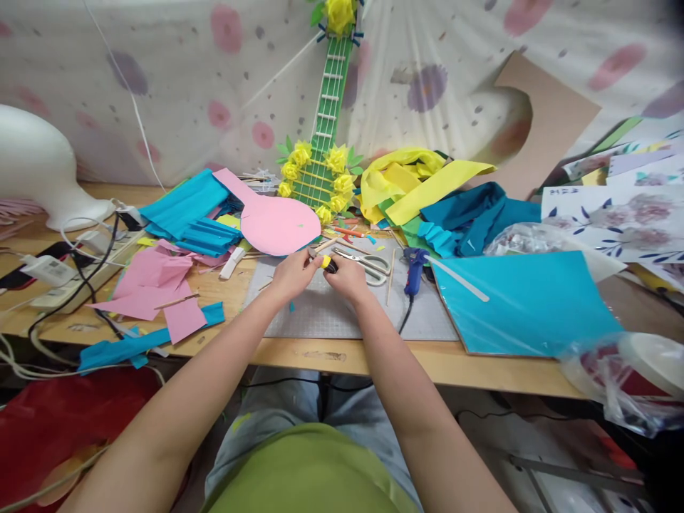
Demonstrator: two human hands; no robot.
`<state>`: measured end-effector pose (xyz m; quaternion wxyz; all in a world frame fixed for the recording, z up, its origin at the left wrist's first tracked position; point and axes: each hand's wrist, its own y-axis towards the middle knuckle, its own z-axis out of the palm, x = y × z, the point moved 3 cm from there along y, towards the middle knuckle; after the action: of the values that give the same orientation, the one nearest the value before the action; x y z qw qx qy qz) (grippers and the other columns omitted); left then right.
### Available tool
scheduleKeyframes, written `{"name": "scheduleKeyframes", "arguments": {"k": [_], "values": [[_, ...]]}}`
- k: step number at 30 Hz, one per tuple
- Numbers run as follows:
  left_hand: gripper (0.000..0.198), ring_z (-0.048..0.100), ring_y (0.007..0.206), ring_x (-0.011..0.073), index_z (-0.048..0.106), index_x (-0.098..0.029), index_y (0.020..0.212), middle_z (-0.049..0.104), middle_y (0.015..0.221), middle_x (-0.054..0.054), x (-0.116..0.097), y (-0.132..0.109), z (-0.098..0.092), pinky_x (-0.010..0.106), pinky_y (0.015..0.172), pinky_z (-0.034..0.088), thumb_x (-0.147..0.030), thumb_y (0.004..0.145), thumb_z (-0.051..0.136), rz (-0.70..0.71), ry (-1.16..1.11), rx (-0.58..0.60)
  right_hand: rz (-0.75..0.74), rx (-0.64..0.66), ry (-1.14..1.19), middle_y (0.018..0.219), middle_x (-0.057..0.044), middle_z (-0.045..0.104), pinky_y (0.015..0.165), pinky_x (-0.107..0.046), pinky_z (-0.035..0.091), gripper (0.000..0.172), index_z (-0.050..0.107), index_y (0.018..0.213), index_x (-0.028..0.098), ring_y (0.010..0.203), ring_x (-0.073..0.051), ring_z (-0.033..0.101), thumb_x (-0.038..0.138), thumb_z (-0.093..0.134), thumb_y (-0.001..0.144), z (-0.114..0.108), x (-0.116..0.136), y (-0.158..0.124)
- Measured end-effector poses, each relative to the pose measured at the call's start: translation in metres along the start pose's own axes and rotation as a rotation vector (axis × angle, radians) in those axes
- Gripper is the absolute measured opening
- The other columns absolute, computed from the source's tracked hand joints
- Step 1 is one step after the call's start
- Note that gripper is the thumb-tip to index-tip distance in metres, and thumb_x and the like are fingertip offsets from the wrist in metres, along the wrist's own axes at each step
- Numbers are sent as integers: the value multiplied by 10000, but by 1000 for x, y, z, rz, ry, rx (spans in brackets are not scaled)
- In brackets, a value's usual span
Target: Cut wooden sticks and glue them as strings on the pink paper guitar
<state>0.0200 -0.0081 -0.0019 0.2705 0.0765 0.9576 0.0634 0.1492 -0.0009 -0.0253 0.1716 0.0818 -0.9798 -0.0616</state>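
My right hand [347,276] is closed round a small yellow-and-black tool [329,264], whose kind I cannot make out. Close against it, my left hand [295,273] pinches something small between thumb and fingers, mostly hidden. Both hands are over the grey cutting mat [315,318]. Scissors [374,265] lie just right of my right hand, beside a thin wooden stick [391,278]. Beyond my left hand lies a pink paddle-shaped cutout [281,222]. Further back leans a green model guitar [327,121] with yellow paper flowers [338,158].
A blue glue gun [414,271] with a white glue stick rests right of the mat, near a blue sheet [526,303]. Yellow crepe paper [427,189] is heaped behind. Pink paper scraps [154,278] and a power strip [88,278] with cables are at left.
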Motion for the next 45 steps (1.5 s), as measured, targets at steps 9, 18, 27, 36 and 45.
{"name": "scheduleKeyframes", "arguments": {"k": [9, 18, 27, 36, 45], "values": [[322, 560, 858, 203, 530, -197, 967, 626, 942, 74, 6, 3, 12, 258, 642, 346, -402, 855, 309, 8, -3, -43, -34, 61, -15, 898, -28, 642, 671, -246, 378, 274, 572, 967, 246, 850, -184, 575, 341, 418, 761, 2, -2, 8], [359, 576, 745, 204, 559, -206, 920, 647, 842, 69, 0, -5, 2, 257, 592, 326, -451, 845, 307, -23, 129, -69, 97, -80, -31, 886, -50, 645, 668, -262, 367, 298, 562, 972, 232, 842, -193, 582, 370, 361, 801, 2, 9, -4], [358, 552, 727, 173, 554, -198, 889, 635, 834, 48, 6, 4, 8, 241, 572, 319, -447, 847, 300, -6, -71, -67, 25, -45, -25, 864, -31, 640, 656, -254, 359, 294, 563, 954, 249, 820, -183, 575, 380, 367, 779, 10, 2, 10], [305, 544, 752, 181, 547, -177, 862, 614, 832, 57, 4, -1, 0, 253, 610, 342, -415, 828, 360, -16, -16, -9, -7, -5, -25, 862, -35, 646, 654, -248, 367, 271, 577, 922, 235, 820, -184, 578, 357, 401, 755, 5, 4, 3], [335, 549, 784, 172, 534, -184, 934, 622, 887, 52, 6, 4, 10, 252, 630, 360, -420, 852, 311, -1, -106, -39, 11, -57, -6, 836, -27, 647, 628, -247, 365, 279, 580, 912, 239, 789, -182, 585, 372, 383, 765, 6, 1, 7]]}}
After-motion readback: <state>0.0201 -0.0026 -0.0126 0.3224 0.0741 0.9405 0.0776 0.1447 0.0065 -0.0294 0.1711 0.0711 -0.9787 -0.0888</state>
